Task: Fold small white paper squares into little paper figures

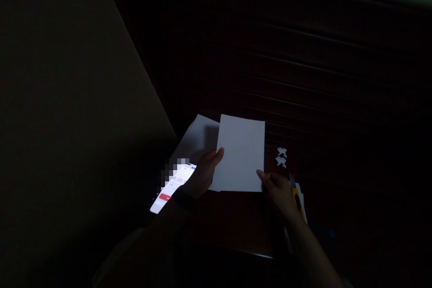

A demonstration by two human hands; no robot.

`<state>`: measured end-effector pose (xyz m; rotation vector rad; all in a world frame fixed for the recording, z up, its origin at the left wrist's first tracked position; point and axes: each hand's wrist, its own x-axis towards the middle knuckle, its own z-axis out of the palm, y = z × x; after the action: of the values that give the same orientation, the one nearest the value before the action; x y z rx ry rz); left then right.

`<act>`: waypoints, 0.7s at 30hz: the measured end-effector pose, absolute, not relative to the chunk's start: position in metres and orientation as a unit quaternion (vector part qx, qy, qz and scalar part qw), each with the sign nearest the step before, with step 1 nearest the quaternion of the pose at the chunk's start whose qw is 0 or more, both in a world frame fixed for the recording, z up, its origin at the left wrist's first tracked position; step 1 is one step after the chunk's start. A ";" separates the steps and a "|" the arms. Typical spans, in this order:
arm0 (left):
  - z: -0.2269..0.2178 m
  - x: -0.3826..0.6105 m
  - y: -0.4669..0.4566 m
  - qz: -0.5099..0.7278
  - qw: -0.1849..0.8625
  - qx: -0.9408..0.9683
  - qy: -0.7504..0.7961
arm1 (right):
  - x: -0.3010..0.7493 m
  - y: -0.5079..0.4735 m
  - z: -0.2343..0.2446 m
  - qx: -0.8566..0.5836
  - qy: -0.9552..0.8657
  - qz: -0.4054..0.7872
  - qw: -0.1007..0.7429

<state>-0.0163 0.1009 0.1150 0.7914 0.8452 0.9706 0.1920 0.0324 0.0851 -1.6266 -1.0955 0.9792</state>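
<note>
The scene is very dark. A white sheet of paper (241,155) is held over a dark wooden table (320,99). My left hand (204,173) grips its left edge, thumb on top. At the sheet's lower right corner my right hand (278,189) pinches the paper. A second white sheet (197,137) lies under it, showing at the left. A lit phone (172,189) with a timer and a red button lies beside my left wrist.
A yellow utility knife (297,198) lies right of my right hand on some white paper. Two small folded paper pieces (281,156) sit on the table right of the sheet. A pale wall (67,99) fills the left side.
</note>
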 end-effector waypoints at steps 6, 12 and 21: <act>0.111 -0.015 0.103 0.462 0.680 0.373 0.430 | 0.188 0.032 0.100 -0.673 -0.513 0.350 0.402; 0.108 -0.018 0.094 0.494 0.628 0.419 0.430 | 0.183 0.025 0.101 -0.663 -0.513 0.356 0.414; 0.090 -0.028 0.071 0.504 0.575 0.457 0.455 | 0.168 -0.003 0.065 -0.692 -0.550 0.241 0.401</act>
<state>-0.0277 0.0713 0.0897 1.0705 1.0650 1.1814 0.1684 -0.0030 0.0651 -1.7499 -1.3905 0.6092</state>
